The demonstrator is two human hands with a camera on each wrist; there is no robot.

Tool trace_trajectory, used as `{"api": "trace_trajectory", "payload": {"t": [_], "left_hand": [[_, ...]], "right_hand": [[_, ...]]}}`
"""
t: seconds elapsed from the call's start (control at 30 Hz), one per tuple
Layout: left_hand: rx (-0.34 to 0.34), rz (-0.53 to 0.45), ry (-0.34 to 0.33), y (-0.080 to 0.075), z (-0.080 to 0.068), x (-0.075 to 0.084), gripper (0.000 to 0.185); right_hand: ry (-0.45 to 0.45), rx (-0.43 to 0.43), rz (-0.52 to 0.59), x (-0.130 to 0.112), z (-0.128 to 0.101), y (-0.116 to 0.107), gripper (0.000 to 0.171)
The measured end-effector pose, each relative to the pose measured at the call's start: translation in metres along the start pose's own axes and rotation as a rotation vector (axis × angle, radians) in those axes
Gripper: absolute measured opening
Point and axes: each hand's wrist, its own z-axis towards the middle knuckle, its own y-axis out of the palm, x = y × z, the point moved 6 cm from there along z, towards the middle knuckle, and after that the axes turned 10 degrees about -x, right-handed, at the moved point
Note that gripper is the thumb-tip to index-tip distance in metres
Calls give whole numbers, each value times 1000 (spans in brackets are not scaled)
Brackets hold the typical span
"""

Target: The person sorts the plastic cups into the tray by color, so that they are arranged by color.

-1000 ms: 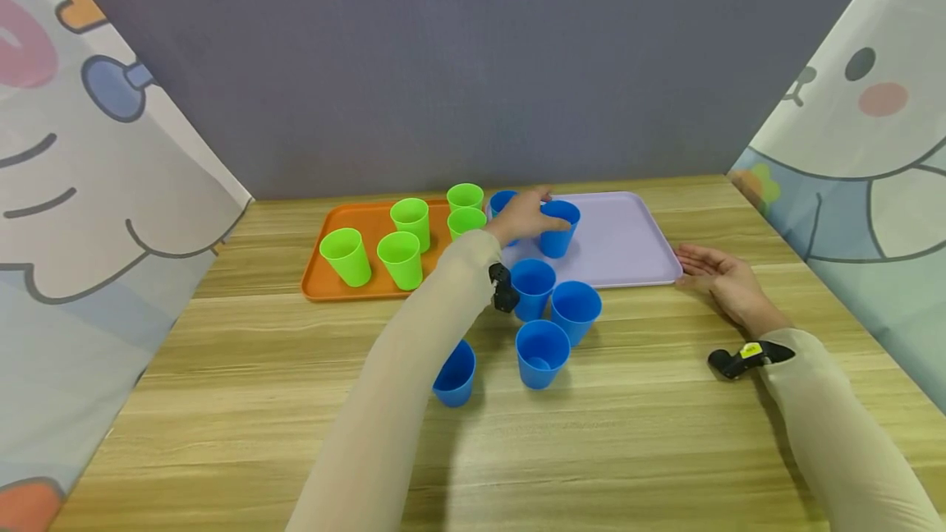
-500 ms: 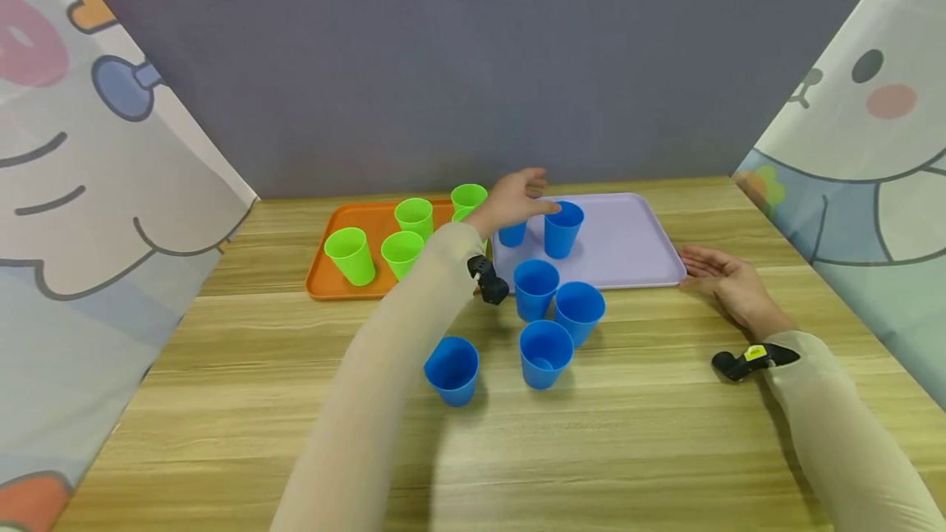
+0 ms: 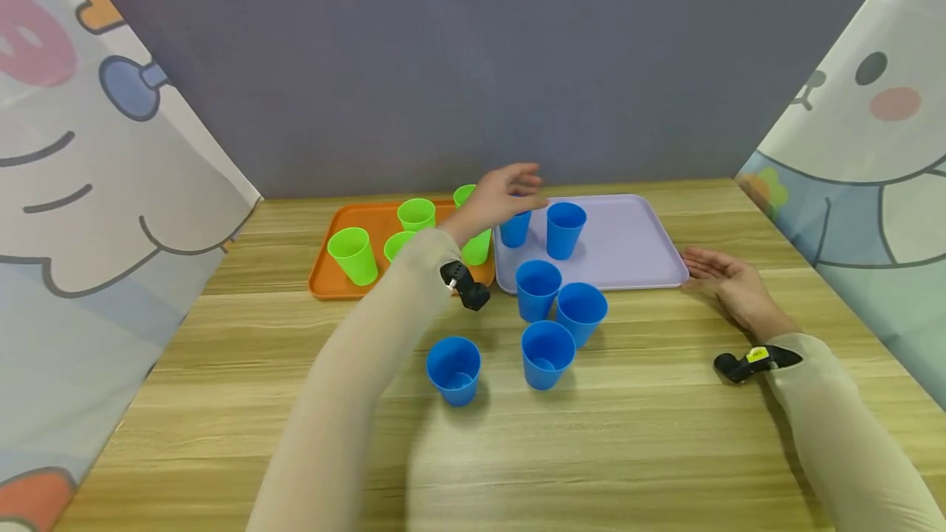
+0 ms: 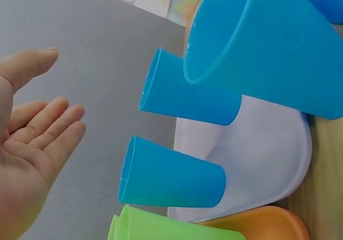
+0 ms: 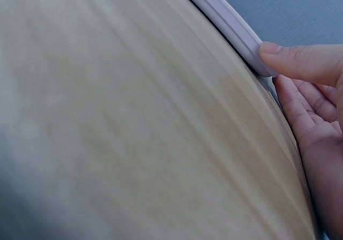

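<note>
My left hand (image 3: pixel 495 199) hovers with nothing in it above the seam of the two trays, fingers apart. In the left wrist view the bare palm (image 4: pixel 27 170) faces the rims of two blue cups (image 4: pixel 171 175). Both stand upright on the lilac tray (image 3: pixel 628 245): one blue cup (image 3: pixel 565 230) just right of the hand, the other blue cup (image 3: pixel 515 231) partly hidden under its fingers. My right hand (image 3: pixel 727 282) lies at the lilac tray's near right corner. In the right wrist view its thumb (image 5: pixel 292 58) touches the tray rim (image 5: pixel 230 25), fingers extended alongside.
Several blue cups (image 3: pixel 547 355) stand upright on the wooden table (image 3: pixel 628 433) before the trays, one (image 3: pixel 454 372) apart to the left. An orange tray (image 3: pixel 325 277) bearing several green cups (image 3: pixel 353 256) adjoins the lilac one. A grey partition (image 3: pixel 480 64) rises behind.
The left hand has let go of the right-hand blue cup on the lilac tray and drawn up and left. My right hand stays at the tray corner.
</note>
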Motion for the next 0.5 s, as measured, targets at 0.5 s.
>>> {"api": "trace_trajectory", "payload": {"t": [0.5], "left_hand": [[-117,-47,32,13,-22,-5,59]], "right_hand": [[-16,1,-17,0,0,-1,55]]}}
